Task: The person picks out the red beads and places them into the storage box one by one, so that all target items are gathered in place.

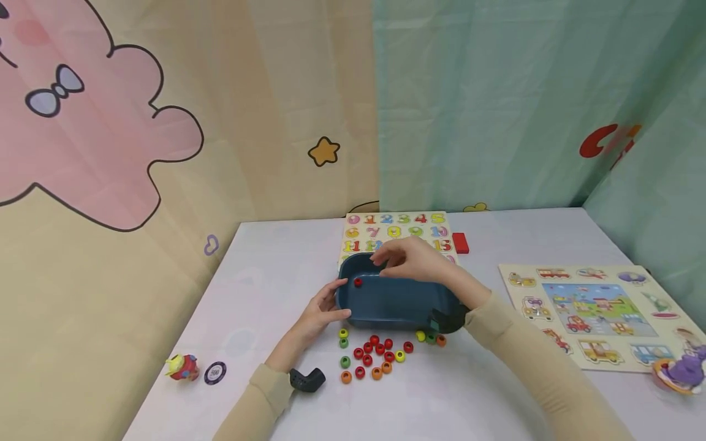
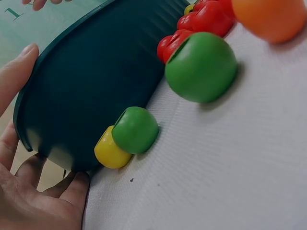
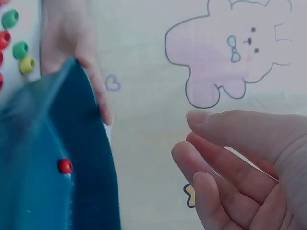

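Observation:
A dark blue oblong plastic tub (image 1: 397,306) stands on the table with one red bead (image 1: 358,282) inside near its left end. My left hand (image 1: 322,309) holds the tub's left end, its thumb and fingers spread around the wall and rim. Over the tub hovers my right hand (image 1: 416,260); its fingers are loosely bent, and the right wrist view shows nothing between thumb and fingertips. Several red beads (image 1: 368,360) lie in front of the tub, among green beads (image 2: 201,67), yellow beads (image 2: 111,148) and orange beads (image 1: 377,373).
Behind the tub lies a number puzzle board (image 1: 394,233), with a red block (image 1: 460,243) beside it. A vehicle picture puzzle (image 1: 601,315) and a purple toy (image 1: 684,370) are at the right. A small figurine (image 1: 183,367) and a round chip (image 1: 215,373) lie at the left.

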A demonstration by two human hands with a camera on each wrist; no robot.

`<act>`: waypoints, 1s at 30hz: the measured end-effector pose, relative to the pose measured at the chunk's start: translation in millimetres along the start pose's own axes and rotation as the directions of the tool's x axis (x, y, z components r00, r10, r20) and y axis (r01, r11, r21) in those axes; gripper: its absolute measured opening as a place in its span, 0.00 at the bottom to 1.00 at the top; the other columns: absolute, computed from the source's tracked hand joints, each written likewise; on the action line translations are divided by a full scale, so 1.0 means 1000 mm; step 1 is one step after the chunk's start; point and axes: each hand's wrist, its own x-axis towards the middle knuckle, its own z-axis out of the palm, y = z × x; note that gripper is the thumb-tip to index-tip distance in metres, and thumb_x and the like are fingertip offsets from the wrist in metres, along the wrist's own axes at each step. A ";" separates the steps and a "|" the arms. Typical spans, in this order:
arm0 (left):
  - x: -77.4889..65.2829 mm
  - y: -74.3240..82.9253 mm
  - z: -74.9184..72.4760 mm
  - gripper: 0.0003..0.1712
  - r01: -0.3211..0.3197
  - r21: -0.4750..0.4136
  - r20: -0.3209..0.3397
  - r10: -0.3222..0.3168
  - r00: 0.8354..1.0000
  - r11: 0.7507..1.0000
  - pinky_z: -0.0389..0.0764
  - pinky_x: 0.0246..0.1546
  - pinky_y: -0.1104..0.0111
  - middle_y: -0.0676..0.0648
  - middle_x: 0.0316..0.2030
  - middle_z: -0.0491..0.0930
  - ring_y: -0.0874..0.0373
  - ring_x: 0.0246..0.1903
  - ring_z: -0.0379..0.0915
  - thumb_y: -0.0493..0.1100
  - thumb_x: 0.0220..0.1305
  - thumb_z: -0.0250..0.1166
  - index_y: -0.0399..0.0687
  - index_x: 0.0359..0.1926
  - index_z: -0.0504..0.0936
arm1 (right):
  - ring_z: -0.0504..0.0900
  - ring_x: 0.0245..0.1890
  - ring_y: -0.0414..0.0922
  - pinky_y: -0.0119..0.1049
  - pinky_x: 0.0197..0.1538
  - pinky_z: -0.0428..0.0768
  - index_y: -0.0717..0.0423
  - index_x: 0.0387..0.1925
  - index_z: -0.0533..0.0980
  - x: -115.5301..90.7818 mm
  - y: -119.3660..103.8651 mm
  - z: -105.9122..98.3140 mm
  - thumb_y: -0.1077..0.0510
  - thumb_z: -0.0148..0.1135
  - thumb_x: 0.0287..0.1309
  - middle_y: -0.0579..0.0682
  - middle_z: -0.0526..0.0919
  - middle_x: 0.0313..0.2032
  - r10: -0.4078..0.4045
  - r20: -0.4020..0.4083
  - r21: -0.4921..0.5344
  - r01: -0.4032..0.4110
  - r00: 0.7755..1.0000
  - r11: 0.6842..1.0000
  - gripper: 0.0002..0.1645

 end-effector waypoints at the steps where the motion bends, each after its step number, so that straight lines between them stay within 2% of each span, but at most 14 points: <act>1: 0.000 0.000 0.000 0.37 0.003 0.004 -0.005 -0.003 1.000 1.000 0.52 0.61 0.56 0.48 0.66 0.52 0.50 0.64 0.47 0.36 0.51 0.66 0.54 0.62 0.63 | 0.78 0.31 0.37 0.31 0.38 0.78 0.51 0.44 0.77 -0.009 -0.001 0.001 0.53 0.65 0.48 0.48 0.80 0.39 -0.007 -0.006 0.018 0.008 1.000 1.000 0.19; 4: -0.001 0.001 0.000 0.37 0.013 0.017 -0.014 -0.013 1.000 1.000 0.52 0.61 0.58 0.48 0.66 0.52 0.51 0.64 0.47 0.39 0.49 0.67 0.56 0.61 0.64 | 0.78 0.32 0.36 0.31 0.37 0.78 0.50 0.43 0.77 -0.038 0.001 0.007 0.51 0.64 0.49 0.46 0.80 0.39 -0.046 -0.014 0.058 0.047 0.999 0.997 0.18; 8: -0.001 0.001 0.001 0.37 0.027 0.013 -0.017 -0.027 1.000 1.000 0.53 0.61 0.59 0.49 0.66 0.51 0.52 0.64 0.47 0.36 0.52 0.65 0.56 0.62 0.62 | 0.78 0.32 0.37 0.32 0.35 0.78 0.47 0.42 0.77 -0.070 0.009 0.021 0.50 0.63 0.50 0.42 0.80 0.38 -0.083 -0.005 0.092 0.083 0.997 0.992 0.15; 11: 0.000 0.001 0.001 0.37 0.024 0.004 -0.011 -0.024 1.000 1.000 0.52 0.61 0.59 0.49 0.66 0.50 0.52 0.64 0.46 0.32 0.54 0.62 0.53 0.64 0.60 | 0.78 0.30 0.37 0.32 0.32 0.78 0.45 0.41 0.77 -0.089 0.017 0.036 0.52 0.64 0.50 0.43 0.81 0.37 -0.070 -0.005 0.119 0.070 0.998 0.990 0.13; 15: 0.000 0.001 0.001 0.37 0.019 0.004 -0.003 -0.019 1.000 1.000 0.51 0.61 0.59 0.48 0.66 0.49 0.51 0.64 0.45 0.31 0.54 0.61 0.52 0.64 0.59 | 0.76 0.25 0.36 0.31 0.26 0.77 0.48 0.40 0.78 -0.108 0.028 0.056 0.58 0.65 0.49 0.46 0.81 0.33 -0.011 0.004 0.137 0.011 1.000 0.991 0.13; 18: -0.001 0.002 0.001 0.36 0.020 0.010 -0.010 -0.020 1.000 1.000 0.52 0.61 0.60 0.49 0.66 0.50 0.52 0.64 0.46 0.32 0.54 0.62 0.52 0.64 0.61 | 0.75 0.22 0.36 0.30 0.24 0.76 0.51 0.41 0.78 -0.115 0.033 0.068 0.59 0.65 0.48 0.45 0.80 0.30 0.033 0.002 0.123 -0.033 0.999 0.992 0.15; 22: 0.000 0.002 0.001 0.36 0.022 0.010 -0.011 -0.022 1.000 1.000 0.54 0.60 0.60 0.50 0.65 0.53 0.52 0.63 0.48 0.32 0.53 0.62 0.52 0.63 0.61 | 0.73 0.19 0.35 0.29 0.22 0.75 0.50 0.41 0.78 -0.117 0.037 0.077 0.58 0.66 0.46 0.42 0.79 0.29 0.069 -0.039 0.093 -0.065 0.997 0.994 0.16; 30: -0.001 0.004 0.002 0.36 0.009 0.019 -0.006 -0.009 1.000 1.000 0.54 0.60 0.59 0.49 0.65 0.53 0.52 0.63 0.49 0.33 0.53 0.62 0.50 0.63 0.61 | 0.66 0.12 0.32 0.27 0.17 0.68 0.45 0.40 0.78 -0.117 0.050 0.090 0.56 0.67 0.46 0.38 0.71 0.15 0.090 -0.078 0.017 -0.089 0.993 0.996 0.16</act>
